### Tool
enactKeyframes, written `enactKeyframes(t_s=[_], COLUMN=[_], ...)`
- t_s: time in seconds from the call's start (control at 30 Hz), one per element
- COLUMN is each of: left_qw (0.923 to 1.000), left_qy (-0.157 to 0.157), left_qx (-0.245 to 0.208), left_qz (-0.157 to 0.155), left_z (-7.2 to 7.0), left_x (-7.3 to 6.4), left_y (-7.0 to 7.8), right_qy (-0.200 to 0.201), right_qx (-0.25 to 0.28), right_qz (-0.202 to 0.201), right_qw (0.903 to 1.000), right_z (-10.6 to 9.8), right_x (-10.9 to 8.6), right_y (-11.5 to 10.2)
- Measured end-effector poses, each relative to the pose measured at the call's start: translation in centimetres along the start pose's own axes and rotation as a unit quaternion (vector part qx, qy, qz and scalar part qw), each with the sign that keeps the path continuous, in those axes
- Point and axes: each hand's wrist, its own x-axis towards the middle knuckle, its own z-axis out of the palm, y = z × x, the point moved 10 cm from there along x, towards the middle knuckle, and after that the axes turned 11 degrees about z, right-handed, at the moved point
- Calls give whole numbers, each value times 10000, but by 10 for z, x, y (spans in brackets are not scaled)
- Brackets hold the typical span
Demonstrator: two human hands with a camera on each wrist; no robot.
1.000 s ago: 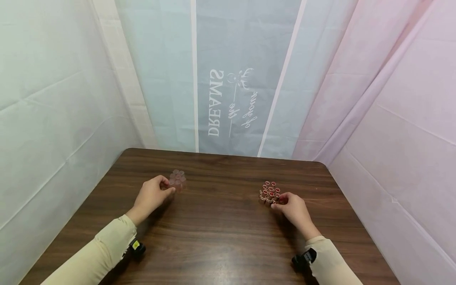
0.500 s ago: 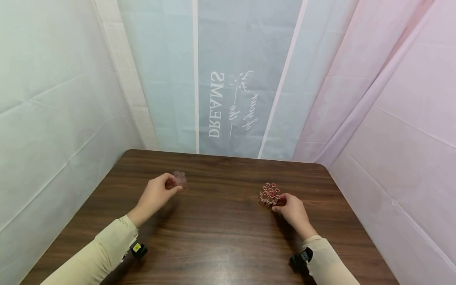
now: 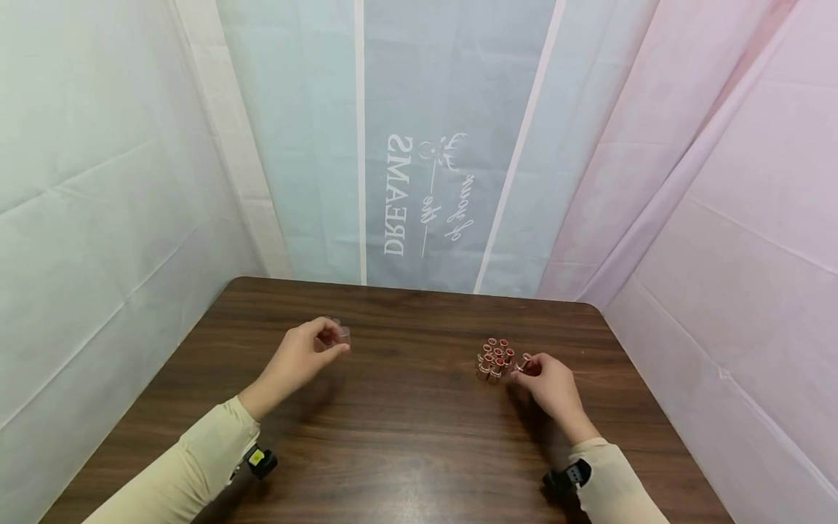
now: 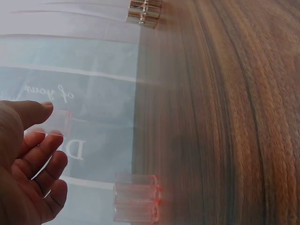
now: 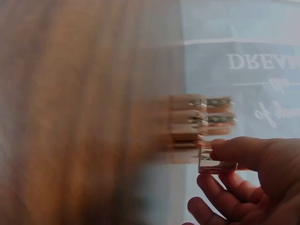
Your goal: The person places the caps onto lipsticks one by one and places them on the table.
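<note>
My left hand (image 3: 304,355) pinches a clear plastic cap (image 4: 61,123) between thumb and fingers, raised off the table. Below it in the left wrist view, several more clear caps (image 4: 136,201) with pinkish rims stand upright together; in the head view my fingers largely cover them. On the other side, my right hand (image 3: 553,389) holds one rose-gold lipstick tube (image 3: 524,362) by thumb and fingertips, slightly tilted. Just left of that hand, several similar tubes (image 3: 495,356) with red inside their open tops stand in a tight cluster. The right wrist view is partly blurred.
A dark wood-grain table (image 3: 406,437) lies under both hands. Pale cloth curtains enclose its sides, and a blue-grey printed curtain (image 3: 432,87) hangs at the back edge. Black wrist cameras (image 3: 568,477) are strapped at both cuffs.
My left hand has moved right and lifted a clear cap from its group. My right hand has pulled one tube away from the cluster, to the right.
</note>
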Motion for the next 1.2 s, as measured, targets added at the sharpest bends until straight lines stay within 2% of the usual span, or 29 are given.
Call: enactKeyframes(t_s=[0.2, 0.4, 0.53, 0.8, 1.1, 1.2], left_qw=[9997, 9994, 9994, 9981, 9981, 9980], left_qy=[2, -97, -128, -4, -29, 9], left_qx=[-131, -276, -244, -240, -452, -475], left_qz=[205, 207, 224, 564, 425, 417], left_z=[7, 15, 17, 19, 23, 23], left_x=[2, 4, 3, 6, 7, 7], left_y=[8, 10, 14, 28, 27, 27], right_qy=[272, 326, 201, -27, -484, -492], right_qx=[318, 814, 1232, 1666, 2045, 2045], right_qz=[-126, -528, -888, -1346, -1513, -1654], right_qw=[9990, 9948, 9882, 9768, 9659, 9635], right_z=[-29, -40, -40, -36, -19, -14], right_x=[1, -5, -13, -35, -51, -54], right_y=[-9, -40, -67, -118, -157, -167])
